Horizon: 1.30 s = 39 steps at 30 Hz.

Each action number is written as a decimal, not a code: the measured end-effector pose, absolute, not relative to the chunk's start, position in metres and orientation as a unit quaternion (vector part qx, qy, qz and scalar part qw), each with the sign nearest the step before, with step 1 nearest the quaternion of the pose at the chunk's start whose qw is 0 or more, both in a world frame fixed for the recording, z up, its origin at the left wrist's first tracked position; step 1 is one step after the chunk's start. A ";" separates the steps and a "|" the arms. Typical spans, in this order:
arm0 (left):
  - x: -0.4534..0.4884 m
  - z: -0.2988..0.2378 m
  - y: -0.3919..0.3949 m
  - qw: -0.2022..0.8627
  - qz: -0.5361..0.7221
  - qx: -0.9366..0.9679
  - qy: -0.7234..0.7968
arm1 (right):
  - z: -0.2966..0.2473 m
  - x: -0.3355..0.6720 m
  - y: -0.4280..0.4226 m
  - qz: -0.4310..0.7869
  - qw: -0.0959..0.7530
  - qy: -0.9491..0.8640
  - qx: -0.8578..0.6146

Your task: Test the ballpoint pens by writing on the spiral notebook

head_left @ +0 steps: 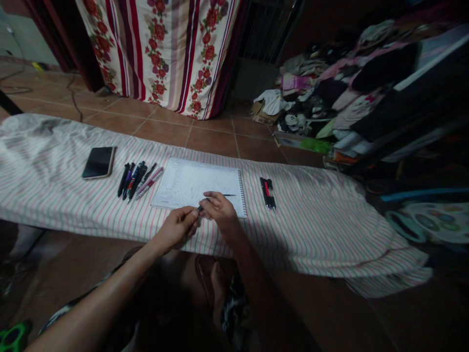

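My left hand and my right hand meet over the front edge of a spiral notebook. Both are closed, fingertips pinching a small dark pen part between them; most of it is hidden by the fingers. A thin dark stick like a pen refill shows over the page just beyond my right fingers; whether it lies on the paper or is held, I cannot tell. Left of the notebook lie several pens, dark ones and a pink-and-white one. Right of it, three pens lie side by side, one with red.
A striped cloth covers the long low table. On its left part rests a phone. A flowered curtain hangs beyond, over a tiled floor. Piled clothes stand back right, and a paint palette sits at the right.
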<state>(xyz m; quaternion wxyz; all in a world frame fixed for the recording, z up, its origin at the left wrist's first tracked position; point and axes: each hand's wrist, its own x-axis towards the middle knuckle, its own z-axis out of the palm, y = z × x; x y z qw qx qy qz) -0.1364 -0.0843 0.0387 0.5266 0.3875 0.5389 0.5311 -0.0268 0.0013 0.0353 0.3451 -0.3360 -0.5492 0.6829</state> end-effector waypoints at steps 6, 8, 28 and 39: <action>-0.135 0.033 -0.082 0.543 0.520 0.358 0.553 | 0.029 -0.026 0.007 0.642 0.374 -0.565 -0.357; -0.136 0.028 -0.082 0.553 0.519 0.351 0.549 | 0.030 -0.022 0.009 0.630 0.390 -0.563 -0.365; -0.139 0.025 -0.081 0.523 0.521 0.368 0.565 | 0.032 -0.008 0.026 0.608 0.463 -0.481 -0.429; -0.139 0.026 -0.081 0.522 0.538 0.347 0.564 | 0.022 0.026 0.051 0.335 0.374 -0.670 -0.546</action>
